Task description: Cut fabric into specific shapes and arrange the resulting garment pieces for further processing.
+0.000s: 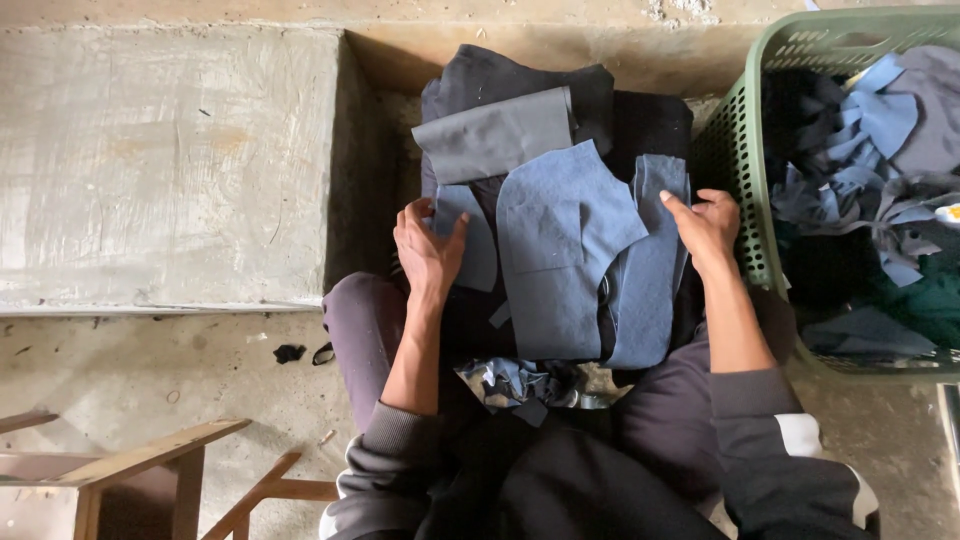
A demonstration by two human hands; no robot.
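Dark sleeves lead to both hands, open and flat: left hand [428, 250] and right hand [706, 225] press blue fabric pieces [575, 260] stacked on the lap; edges best squared by smoothing outward.

Green basket [735, 150] cut off at right and top edges; contents in its depths too dark to tell. Wooden frame [150, 455] cropped at lower left. Lap beneath blue fabric pieces [565, 260] hidden.
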